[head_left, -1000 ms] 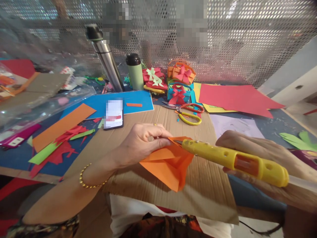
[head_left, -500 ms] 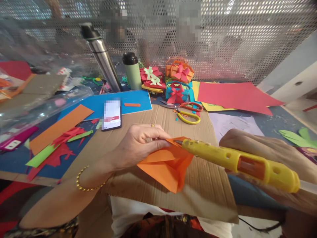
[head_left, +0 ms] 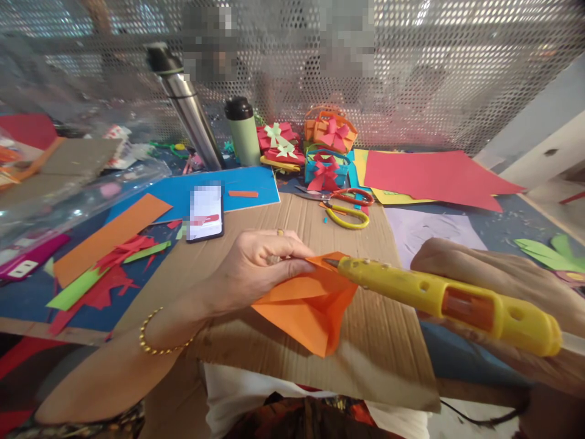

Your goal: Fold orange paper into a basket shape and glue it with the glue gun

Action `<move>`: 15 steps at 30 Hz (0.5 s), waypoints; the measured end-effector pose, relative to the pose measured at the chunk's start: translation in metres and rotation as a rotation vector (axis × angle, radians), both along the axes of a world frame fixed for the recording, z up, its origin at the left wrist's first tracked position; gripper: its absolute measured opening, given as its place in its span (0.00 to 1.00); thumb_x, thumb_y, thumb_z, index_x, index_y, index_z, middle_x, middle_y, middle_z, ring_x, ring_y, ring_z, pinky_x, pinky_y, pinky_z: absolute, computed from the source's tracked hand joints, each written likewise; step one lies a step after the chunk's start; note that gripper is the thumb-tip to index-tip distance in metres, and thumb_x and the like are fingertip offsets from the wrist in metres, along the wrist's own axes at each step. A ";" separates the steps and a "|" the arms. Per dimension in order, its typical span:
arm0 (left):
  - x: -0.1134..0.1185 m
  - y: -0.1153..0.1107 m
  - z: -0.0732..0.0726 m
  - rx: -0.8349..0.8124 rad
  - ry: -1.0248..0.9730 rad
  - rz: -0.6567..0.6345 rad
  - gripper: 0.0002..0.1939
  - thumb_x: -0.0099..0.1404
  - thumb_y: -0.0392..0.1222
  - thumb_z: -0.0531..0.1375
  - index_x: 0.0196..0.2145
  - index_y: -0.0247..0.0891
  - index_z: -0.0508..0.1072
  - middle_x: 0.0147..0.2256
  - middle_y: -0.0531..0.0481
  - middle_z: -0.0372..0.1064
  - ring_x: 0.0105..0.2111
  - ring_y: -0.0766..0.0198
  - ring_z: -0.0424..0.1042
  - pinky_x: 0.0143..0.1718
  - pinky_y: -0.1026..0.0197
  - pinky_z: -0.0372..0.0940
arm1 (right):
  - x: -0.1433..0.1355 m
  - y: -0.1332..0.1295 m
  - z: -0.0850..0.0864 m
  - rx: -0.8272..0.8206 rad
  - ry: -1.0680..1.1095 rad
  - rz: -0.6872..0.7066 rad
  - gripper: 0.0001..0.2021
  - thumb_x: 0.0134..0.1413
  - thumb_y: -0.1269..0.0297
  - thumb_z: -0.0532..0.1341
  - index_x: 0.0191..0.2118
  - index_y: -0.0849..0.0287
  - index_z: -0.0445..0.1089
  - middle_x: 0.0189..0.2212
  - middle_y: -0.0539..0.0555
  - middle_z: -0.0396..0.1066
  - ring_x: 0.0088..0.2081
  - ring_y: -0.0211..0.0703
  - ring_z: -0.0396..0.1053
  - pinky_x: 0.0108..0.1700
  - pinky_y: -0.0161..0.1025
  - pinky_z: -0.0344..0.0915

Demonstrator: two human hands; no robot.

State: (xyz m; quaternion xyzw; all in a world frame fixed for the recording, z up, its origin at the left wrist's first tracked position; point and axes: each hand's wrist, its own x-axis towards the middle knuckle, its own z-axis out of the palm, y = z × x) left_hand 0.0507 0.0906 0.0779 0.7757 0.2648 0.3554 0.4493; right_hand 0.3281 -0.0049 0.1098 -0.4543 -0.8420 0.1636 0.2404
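Between the thumb and fingers of my left hand (head_left: 269, 259) is the upper edge of a folded orange paper piece (head_left: 306, 305), its lower part flaring open above the cardboard. My right hand (head_left: 484, 286) is closed round a yellow glue gun (head_left: 402, 289), which lies across the front of the hand and hides part of its fingers. The gun's dark nozzle points left and sits at the top edge of the orange paper, close to my left fingertips. A clear glue stick (head_left: 573, 342) sticks out of the gun's back end.
Under my hands lies a cardboard sheet (head_left: 365, 360). Beyond it are scissors (head_left: 350, 207), a phone (head_left: 205, 210), small paper baskets (head_left: 326, 171), a green bottle (head_left: 244, 131) and a steel flask (head_left: 192, 110). Red card (head_left: 439, 174) lies at right, paper scraps (head_left: 114, 274) at left.
The glue gun and my right hand have shifted very slightly right. The nozzle stays at the orange paper's top edge, and my left hand keeps its hold.
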 end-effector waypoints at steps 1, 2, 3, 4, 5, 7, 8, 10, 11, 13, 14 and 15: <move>0.000 0.000 0.000 -0.002 -0.003 -0.001 0.06 0.65 0.42 0.68 0.33 0.38 0.85 0.30 0.47 0.80 0.29 0.67 0.75 0.30 0.67 0.68 | 0.000 0.001 0.000 -0.008 0.020 0.012 0.12 0.68 0.48 0.53 0.37 0.47 0.66 0.25 0.44 0.68 0.19 0.36 0.63 0.22 0.35 0.63; 0.000 0.000 0.000 -0.002 -0.006 -0.003 0.06 0.65 0.41 0.68 0.33 0.38 0.85 0.30 0.47 0.80 0.29 0.67 0.75 0.30 0.68 0.68 | -0.001 0.001 0.000 -0.023 0.046 0.025 0.11 0.69 0.53 0.53 0.36 0.48 0.66 0.24 0.44 0.67 0.18 0.36 0.61 0.20 0.35 0.61; 0.000 0.000 0.000 -0.001 -0.006 -0.006 0.06 0.66 0.41 0.68 0.33 0.37 0.85 0.30 0.47 0.80 0.29 0.67 0.75 0.30 0.68 0.68 | -0.002 0.002 0.001 -0.039 0.070 0.035 0.10 0.69 0.56 0.52 0.35 0.48 0.65 0.23 0.44 0.65 0.18 0.36 0.60 0.19 0.35 0.58; 0.000 0.000 0.000 0.002 -0.003 -0.007 0.06 0.66 0.41 0.68 0.33 0.37 0.85 0.30 0.47 0.80 0.29 0.67 0.75 0.30 0.68 0.68 | -0.002 0.002 0.001 -0.052 0.086 0.034 0.10 0.68 0.59 0.52 0.34 0.48 0.64 0.22 0.44 0.65 0.17 0.36 0.59 0.17 0.35 0.56; 0.000 0.000 0.000 0.006 0.001 -0.008 0.06 0.66 0.42 0.68 0.34 0.37 0.85 0.30 0.47 0.80 0.29 0.67 0.75 0.30 0.67 0.68 | -0.003 0.002 0.001 -0.059 0.096 0.032 0.10 0.68 0.60 0.52 0.33 0.49 0.64 0.22 0.44 0.65 0.17 0.36 0.59 0.16 0.35 0.54; 0.000 0.000 0.000 0.009 0.009 -0.001 0.07 0.66 0.43 0.68 0.33 0.38 0.85 0.30 0.47 0.80 0.29 0.66 0.75 0.30 0.67 0.69 | -0.003 0.001 0.001 -0.056 0.097 0.024 0.10 0.68 0.60 0.52 0.33 0.49 0.63 0.22 0.45 0.65 0.17 0.37 0.59 0.16 0.36 0.52; 0.000 0.000 0.000 0.007 0.013 0.003 0.08 0.66 0.44 0.68 0.33 0.38 0.85 0.30 0.47 0.80 0.29 0.66 0.75 0.31 0.67 0.69 | -0.002 0.001 0.000 -0.052 0.092 0.026 0.10 0.68 0.60 0.51 0.33 0.49 0.63 0.22 0.46 0.65 0.17 0.37 0.59 0.16 0.37 0.52; 0.000 0.000 0.001 -0.001 0.012 0.004 0.08 0.66 0.44 0.68 0.34 0.38 0.85 0.30 0.47 0.80 0.30 0.66 0.75 0.31 0.67 0.69 | -0.001 0.000 -0.002 -0.049 0.070 0.029 0.11 0.69 0.58 0.51 0.33 0.49 0.63 0.22 0.47 0.65 0.18 0.37 0.59 0.17 0.38 0.53; 0.000 0.000 0.001 -0.004 0.012 0.003 0.08 0.66 0.44 0.68 0.34 0.38 0.85 0.30 0.47 0.79 0.30 0.66 0.76 0.31 0.67 0.69 | 0.000 0.000 -0.003 -0.049 0.056 0.030 0.11 0.69 0.57 0.51 0.34 0.49 0.63 0.22 0.47 0.65 0.18 0.38 0.59 0.17 0.39 0.53; 0.000 -0.001 0.001 -0.005 0.012 -0.001 0.08 0.66 0.44 0.68 0.34 0.37 0.85 0.30 0.47 0.79 0.30 0.66 0.76 0.31 0.67 0.69 | 0.002 -0.001 -0.004 -0.041 0.028 0.037 0.10 0.69 0.55 0.52 0.35 0.49 0.63 0.23 0.47 0.64 0.19 0.38 0.59 0.18 0.39 0.53; 0.000 -0.001 0.001 -0.003 0.012 -0.002 0.08 0.66 0.43 0.68 0.34 0.37 0.85 0.30 0.47 0.79 0.30 0.66 0.76 0.31 0.67 0.69 | 0.002 -0.002 -0.005 -0.034 0.016 0.041 0.10 0.69 0.55 0.51 0.36 0.49 0.62 0.23 0.47 0.64 0.19 0.38 0.59 0.19 0.39 0.53; 0.000 -0.001 0.001 -0.001 0.013 -0.002 0.08 0.66 0.43 0.68 0.34 0.37 0.85 0.30 0.47 0.79 0.30 0.66 0.76 0.31 0.67 0.69 | 0.003 -0.002 -0.004 -0.029 0.006 0.044 0.09 0.70 0.56 0.51 0.36 0.49 0.61 0.24 0.47 0.63 0.19 0.38 0.59 0.19 0.39 0.53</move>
